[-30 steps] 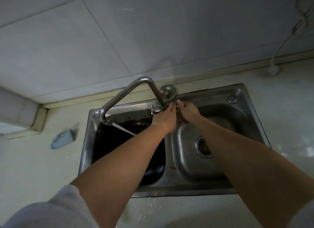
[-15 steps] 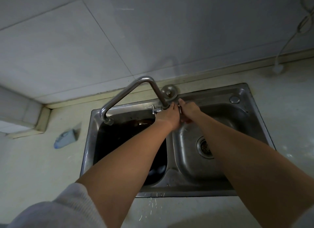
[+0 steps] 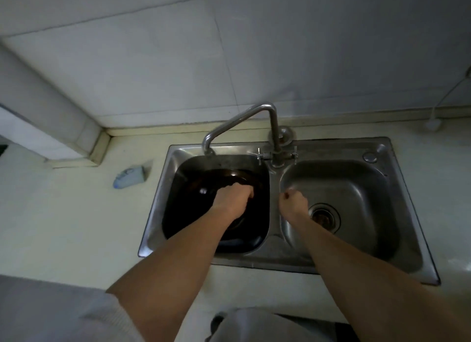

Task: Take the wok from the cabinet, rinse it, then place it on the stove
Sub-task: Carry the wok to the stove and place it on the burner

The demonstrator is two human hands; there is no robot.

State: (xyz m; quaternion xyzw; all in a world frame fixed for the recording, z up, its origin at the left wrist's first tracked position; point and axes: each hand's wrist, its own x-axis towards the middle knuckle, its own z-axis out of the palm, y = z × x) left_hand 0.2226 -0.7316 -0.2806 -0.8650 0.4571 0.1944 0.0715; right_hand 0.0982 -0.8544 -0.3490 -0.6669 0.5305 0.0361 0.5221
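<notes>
- Spreading across the top of the view, a tiled wall (image 3: pixel 158 61) meets a pale counter (image 3: pixel 63 214) along a light edging strip.
- A steel double sink (image 3: pixel 402 214) is set into the counter, with a left basin and a right basin side by side.
- The wok (image 3: pixel 193 201), dark and round, lies in the left basin and fills most of it; its inside looks wet and glossy, though the dim light hides detail.
- The right basin holds only its round drain (image 3: pixel 325 217).
- A bent tap (image 3: pixel 237 120) rises from the ridge between the basins, and its spout ends above the back left corner of the left basin; two small cross handles sit at its base.
- Both bare forearms reach forward from the bottom edge, with a grey sleeve (image 3: pixel 51 313) pushed up on the left arm.
- The left hand (image 3: pixel 233 197) is down inside the wok, fingers curled over near its far rim; whether they grip the rim or only press on it I cannot tell.
- The right hand (image 3: pixel 293 204) hovers over the near left edge of the right basin, curled into a loose fist with nothing in it, apart from the wok.
- A small blue and white object (image 3: pixel 130 179) lies on the counter just left of the sink.
- A white cord (image 3: pixel 441 99) hangs down the wall at far right to a small fitting on the counter.
</notes>
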